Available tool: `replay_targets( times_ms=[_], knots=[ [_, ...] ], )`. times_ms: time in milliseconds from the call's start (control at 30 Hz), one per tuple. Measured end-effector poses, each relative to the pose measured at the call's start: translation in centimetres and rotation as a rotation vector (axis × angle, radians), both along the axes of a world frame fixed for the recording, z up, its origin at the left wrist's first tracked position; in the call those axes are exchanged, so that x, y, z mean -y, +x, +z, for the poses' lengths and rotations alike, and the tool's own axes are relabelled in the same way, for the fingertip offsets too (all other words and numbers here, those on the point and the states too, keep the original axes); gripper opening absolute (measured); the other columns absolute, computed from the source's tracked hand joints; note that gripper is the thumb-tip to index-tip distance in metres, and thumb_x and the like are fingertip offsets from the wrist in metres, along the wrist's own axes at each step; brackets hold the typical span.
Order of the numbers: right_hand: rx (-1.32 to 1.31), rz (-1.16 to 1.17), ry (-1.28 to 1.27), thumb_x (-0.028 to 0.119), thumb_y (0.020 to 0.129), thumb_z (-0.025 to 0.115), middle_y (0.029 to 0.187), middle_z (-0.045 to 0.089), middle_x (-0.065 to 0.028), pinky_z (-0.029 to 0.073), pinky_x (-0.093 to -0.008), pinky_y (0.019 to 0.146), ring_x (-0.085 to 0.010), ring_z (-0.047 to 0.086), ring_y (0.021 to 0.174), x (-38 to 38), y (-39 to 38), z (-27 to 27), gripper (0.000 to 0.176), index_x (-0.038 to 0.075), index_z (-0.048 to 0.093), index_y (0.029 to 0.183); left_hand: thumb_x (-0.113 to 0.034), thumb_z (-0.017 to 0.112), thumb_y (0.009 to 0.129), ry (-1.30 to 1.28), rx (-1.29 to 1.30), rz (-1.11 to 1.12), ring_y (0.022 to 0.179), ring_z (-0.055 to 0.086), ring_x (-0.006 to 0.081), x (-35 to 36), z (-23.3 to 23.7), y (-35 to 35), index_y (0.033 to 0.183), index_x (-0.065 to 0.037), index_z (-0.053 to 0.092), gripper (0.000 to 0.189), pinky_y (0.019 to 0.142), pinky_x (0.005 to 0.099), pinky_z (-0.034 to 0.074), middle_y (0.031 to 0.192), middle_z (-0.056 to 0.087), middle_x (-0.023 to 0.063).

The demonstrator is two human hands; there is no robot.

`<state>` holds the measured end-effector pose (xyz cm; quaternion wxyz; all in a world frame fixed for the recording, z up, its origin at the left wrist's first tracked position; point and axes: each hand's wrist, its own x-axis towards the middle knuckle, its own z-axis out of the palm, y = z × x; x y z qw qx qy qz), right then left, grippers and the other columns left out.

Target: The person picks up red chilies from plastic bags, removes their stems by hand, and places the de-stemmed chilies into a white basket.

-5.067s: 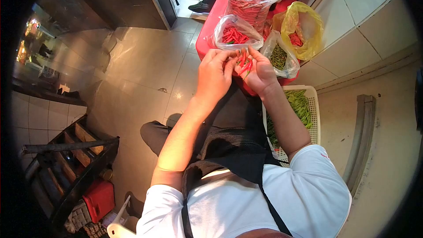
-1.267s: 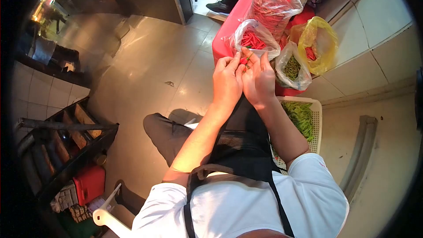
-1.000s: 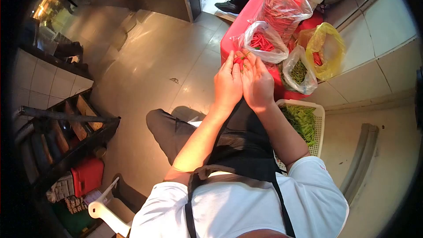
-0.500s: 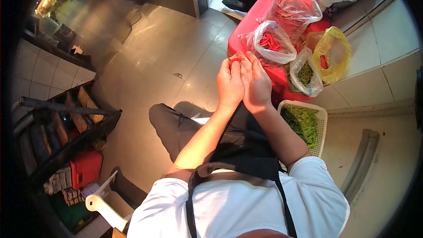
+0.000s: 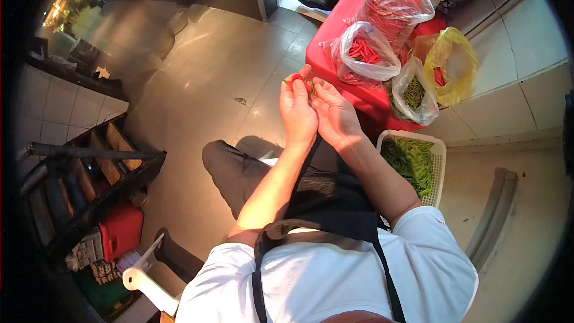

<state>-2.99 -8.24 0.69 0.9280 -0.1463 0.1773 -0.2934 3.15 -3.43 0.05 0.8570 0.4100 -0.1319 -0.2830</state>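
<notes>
Above the lap, over the tiled floor (image 5: 197, 84): both hands raised, side by side and touching. Fingers of the left hand (image 5: 297, 113) are closed on a small red chilli (image 5: 296, 78), held at the fingertips just short of the red tabletop (image 5: 320, 60). The right hand (image 5: 335, 116) has its fingertips curled in at the chilli; whether it grips cannot be told. On the tabletop: clear bag of red chillies (image 5: 366, 54), bag of green bits (image 5: 415, 93), yellow bag (image 5: 454, 66). A white basket (image 5: 440, 155) of green pods sits on the floor beside the right forearm.

Left hand (image 5: 298, 113) and right hand (image 5: 335, 118) pressed together — fingertips pinched.
</notes>
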Motion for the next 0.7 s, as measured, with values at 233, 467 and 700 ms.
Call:
replay_targets(
  times_ms=[233,467,700],
  knots=[
    [0.019,0.061,0.036,0.006,0.095,0.057,0.102,0.061,-0.0089,0.05,-0.0333,0.092,-0.02,0.059,0.099,0.6,-1.9,-1.3,0.007,0.004,0.056,0.101,-0.025,0.049,0.102,-0.209,-0.33,-0.093,0.095,0.061,0.0214,-0.5,0.3,1.0,0.108,-0.008,0.052,0.019,0.093,0.0411,0.049,0.107,0.062,0.0104],
    [-0.796,-0.476,-0.917,0.005,0.089,0.065,0.096,0.066,-0.0086,0.052,-0.0318,0.08,-0.0169,0.064,0.087,8.3,-12.5,1.5,0.011,0.004,0.063,0.1,-0.021,0.055,0.099,-0.264,-0.464,-0.299,0.076,0.062,0.0159,0.3,-0.1,0.1,0.114,-0.008,0.056,0.02,0.081,0.0372,0.053,0.09,0.063,0.0021],
    [-1.188,-0.54,-1.671,0.008,0.085,0.069,0.1,0.067,-0.0093,0.05,-0.0305,0.083,-0.0179,0.064,0.09,8.8,-12.8,2.7,0.024,0.001,0.066,0.107,-0.024,0.059,0.096,-0.233,-0.411,-0.466,0.085,0.066,0.0172,-0.5,0.3,-0.3,0.109,-0.007,0.061,0.022,0.084,0.0372,0.056,0.093,0.067,0.0041]
  ],
)
